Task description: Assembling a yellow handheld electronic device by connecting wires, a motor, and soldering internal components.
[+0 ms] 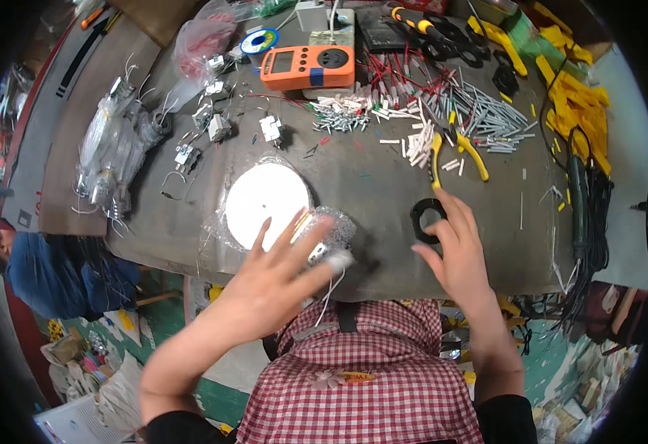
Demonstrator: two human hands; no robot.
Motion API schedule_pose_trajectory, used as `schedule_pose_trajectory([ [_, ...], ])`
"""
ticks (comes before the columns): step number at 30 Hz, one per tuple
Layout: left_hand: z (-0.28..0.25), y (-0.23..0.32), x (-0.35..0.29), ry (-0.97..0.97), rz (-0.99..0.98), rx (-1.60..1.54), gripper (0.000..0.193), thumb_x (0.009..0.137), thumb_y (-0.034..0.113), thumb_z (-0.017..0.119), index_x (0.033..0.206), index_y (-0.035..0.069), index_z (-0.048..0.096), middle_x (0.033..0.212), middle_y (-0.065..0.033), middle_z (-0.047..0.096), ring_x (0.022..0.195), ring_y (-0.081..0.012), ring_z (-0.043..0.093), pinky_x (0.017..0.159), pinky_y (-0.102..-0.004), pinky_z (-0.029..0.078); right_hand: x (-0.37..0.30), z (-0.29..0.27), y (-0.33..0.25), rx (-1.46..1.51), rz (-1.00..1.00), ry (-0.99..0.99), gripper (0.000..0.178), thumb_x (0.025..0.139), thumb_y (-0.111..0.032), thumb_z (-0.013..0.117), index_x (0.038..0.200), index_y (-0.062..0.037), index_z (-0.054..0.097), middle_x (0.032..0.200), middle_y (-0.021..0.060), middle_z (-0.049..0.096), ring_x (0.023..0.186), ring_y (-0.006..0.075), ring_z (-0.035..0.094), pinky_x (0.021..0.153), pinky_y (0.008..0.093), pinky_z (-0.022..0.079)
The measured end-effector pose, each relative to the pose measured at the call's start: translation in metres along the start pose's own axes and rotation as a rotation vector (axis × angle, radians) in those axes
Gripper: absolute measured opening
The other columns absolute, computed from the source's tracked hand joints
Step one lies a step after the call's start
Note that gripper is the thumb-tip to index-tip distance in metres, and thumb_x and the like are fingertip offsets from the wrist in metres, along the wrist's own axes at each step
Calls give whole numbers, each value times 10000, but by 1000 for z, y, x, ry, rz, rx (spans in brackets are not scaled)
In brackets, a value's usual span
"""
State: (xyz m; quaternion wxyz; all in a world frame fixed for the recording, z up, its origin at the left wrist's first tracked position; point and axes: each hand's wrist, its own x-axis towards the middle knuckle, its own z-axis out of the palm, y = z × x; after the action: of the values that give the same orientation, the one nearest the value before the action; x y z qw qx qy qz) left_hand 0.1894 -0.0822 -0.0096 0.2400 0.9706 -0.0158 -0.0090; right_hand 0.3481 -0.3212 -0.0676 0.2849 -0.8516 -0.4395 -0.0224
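Head cam: left hand point(268, 281) has its fingers spread over a clear-wrapped bundle point(343, 228), near right of the white disc point(261, 196); right hand point(461, 251) is apart around the black ring point(416, 219), contact unclear. Looks like reaching; grabbing it calls for a pinch.

Red-checked apron point(361, 411), black sleeves point(504, 419), seemingly short

L hand point(268, 285) palm-down, fingers point(305, 244) spread, partly blurred, pointing approx. 1 o'clock; L forearm point(187, 359) at 7 o'clock. R hand point(461, 255): thumb point(432, 262) apart fr. bent fingers, pointing approx. 11 o'clock; R forearm point(495, 340) at 5 o'clock.
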Motion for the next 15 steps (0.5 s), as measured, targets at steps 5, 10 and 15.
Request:
schedule_pose_trajectory([
  [5, 25, -1, 52, -165, 466, 213, 362, 686, 144, 655, 1021, 38, 569, 1248, -187, 480, 1224, -319, 435, 1080, -516, 288, 0, -16, -8, 66, -38, -57, 452, 656, -47, 747, 1068, -1, 565, 1291, 166, 483, 1181, 365, 456, 957, 445, 411],
  [10, 47, 23, 86, -108, 533, 358, 253, 768, 169, 552, 959, 4, 567, 1041, -156, 562, 1083, -294, 514, 1057, -514, 316, -35, -10, 2, 216, 111, -24, 589, 677, -42, 728, 1223, -11, 511, 1253, 166, 495, 1180, 349, 455, 995, 433, 384],
  [15, 41, 30, 103, -439, 307, 293, 146, 775, 146, 574, 854, 27, 547, 872, -111, 578, 1034, -276, 537, 1077, -533, 274, -34, 24, -17, 1227, 196, 272, 687, 738, -103, 744, 1342, -43, 420, 1330, 147, 441, 1268, 294, 421, 1039, 390, 354],
])
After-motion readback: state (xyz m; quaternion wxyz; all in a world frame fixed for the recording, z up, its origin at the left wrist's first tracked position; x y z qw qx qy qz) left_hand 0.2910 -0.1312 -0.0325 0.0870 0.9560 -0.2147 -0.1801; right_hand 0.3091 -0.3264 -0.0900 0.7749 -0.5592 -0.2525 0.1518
